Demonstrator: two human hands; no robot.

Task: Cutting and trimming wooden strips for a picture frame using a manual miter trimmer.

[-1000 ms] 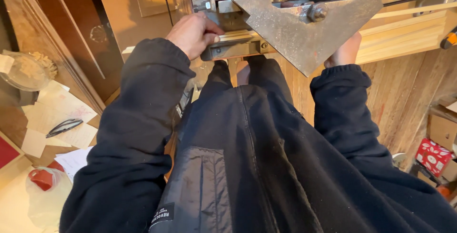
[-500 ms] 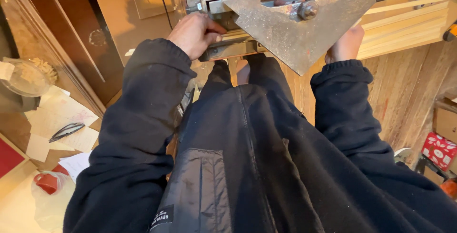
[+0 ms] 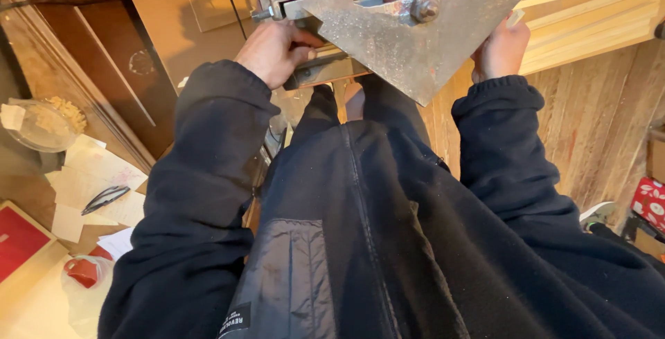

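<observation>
Fingers of left hand (image 3: pixel 273 51) gripping metal bar (image 3: pixel 325 70) | right hand (image 3: pixel 500 49) clasping wood strip (image 3: pixel 589 17) | risking pinching under steel plate (image 3: pixel 415 41).

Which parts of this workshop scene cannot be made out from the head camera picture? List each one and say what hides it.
1. Right hand: its fingers, hidden behind the triangular metal plate.
2. Left hand: its fingertips, curled under the metal bar.
3. The machine's upper part, cut off by the top edge.
4. The floor below the machine, covered by the dark jacket.
5. Contents of the clear bowl: too small to identify.
</observation>
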